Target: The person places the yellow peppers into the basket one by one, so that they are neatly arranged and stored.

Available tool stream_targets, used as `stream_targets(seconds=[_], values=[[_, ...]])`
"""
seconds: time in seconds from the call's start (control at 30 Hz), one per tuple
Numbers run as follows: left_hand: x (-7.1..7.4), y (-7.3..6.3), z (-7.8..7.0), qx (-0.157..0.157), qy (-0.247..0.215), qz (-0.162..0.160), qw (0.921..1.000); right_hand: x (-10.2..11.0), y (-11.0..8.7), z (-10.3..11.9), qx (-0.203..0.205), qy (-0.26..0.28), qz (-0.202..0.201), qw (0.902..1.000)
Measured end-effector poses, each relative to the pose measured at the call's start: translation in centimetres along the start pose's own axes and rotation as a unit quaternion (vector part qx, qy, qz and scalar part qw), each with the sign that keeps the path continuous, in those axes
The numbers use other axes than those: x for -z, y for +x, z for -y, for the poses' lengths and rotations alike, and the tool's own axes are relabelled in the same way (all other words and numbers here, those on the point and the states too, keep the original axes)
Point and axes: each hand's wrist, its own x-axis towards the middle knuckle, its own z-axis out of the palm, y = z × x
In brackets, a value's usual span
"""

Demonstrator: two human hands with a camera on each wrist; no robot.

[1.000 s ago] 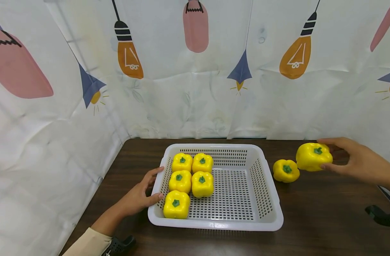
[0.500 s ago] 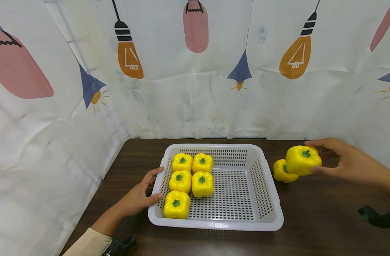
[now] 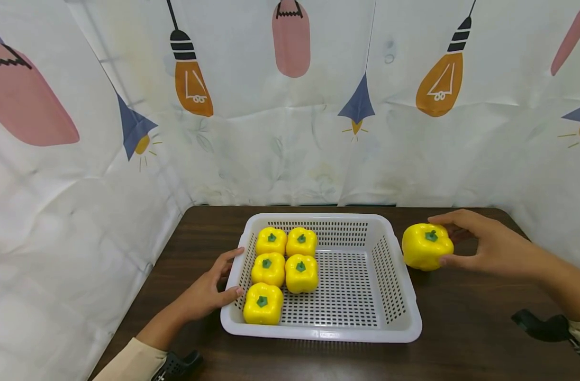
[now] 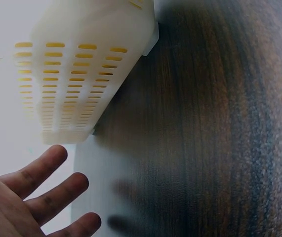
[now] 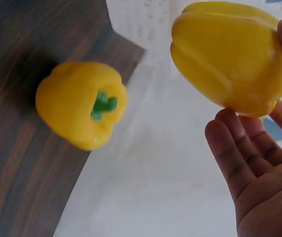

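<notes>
My right hand point(image 3: 482, 241) pinches a yellow bell pepper point(image 3: 424, 248) between thumb and fingers, held in the air beside the basket's right rim. A second bell pepper point(image 5: 79, 103), seen in the right wrist view, stands on the table; in the head view the held one hides it. My left hand point(image 3: 209, 288) rests against the left rim of a white plastic basket point(image 3: 320, 335), thumb and a fingertip touching it. In the left wrist view its other fingers point(image 4: 57, 197) stretch out loosely. Several yellow bell peppers point(image 3: 301, 274) with green stems sit in the basket's left half.
The basket stands on a dark wooden table point(image 3: 466, 338). A white cloth point(image 3: 290, 159) printed with lamps and bulbs hangs behind the table and along its left side. Black wrist straps show at the left cuff point(image 3: 175, 365) and the right cuff point(image 3: 542, 325).
My right hand has carried its bell pepper leftward and slightly down towards the basket, passing in front of the one on the table. The left hand and the basket have stayed still.
</notes>
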Motion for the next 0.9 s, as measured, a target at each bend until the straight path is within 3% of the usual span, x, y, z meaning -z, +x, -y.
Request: stream_targets(seconds=[0.23, 0.63, 0.9], values=[[0.0, 0.0, 0.0, 0.000, 0.000, -0.001, 1.0000, -1.0, 0.6, 1.3, -0.009, -0.005, 0.009, 0.9999], [-0.1, -0.1, -0.2, 0.003, -0.008, 0.001, 1.0000, -2.6, 1.4, 3.7, -0.021, 0.058, 0.026, 0.9977], [0.0, -0.2, -0.2, -0.009, 0.001, 0.002, 1.0000, -3.7, 1.8, 5.1, -0.029, 0.057, 0.048, 0.9968]])
